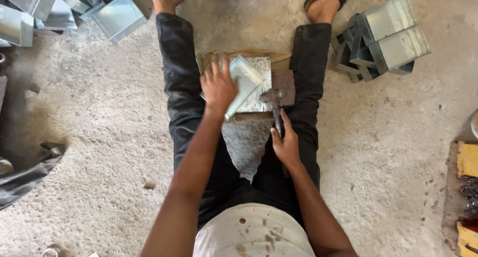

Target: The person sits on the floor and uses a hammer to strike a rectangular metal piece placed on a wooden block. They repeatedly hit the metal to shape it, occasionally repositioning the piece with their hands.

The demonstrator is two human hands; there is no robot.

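I sit on a concrete floor with my legs spread. My left hand [217,86] grips a folded piece of shiny sheet metal [245,83], tilted over a flat metal block [259,88] between my legs. My right hand [285,143] is shut on the handle of a hammer [275,102]. The hammer's head rests near the right edge of the sheet metal piece.
A stack of folded sheet-metal boxes [386,38] lies at the upper right beside my right foot. More sheet-metal pieces [112,15] are piled at the upper left. A dark plastic bag [25,175] lies at the left edge. Yellow items [468,160] sit at the right edge.
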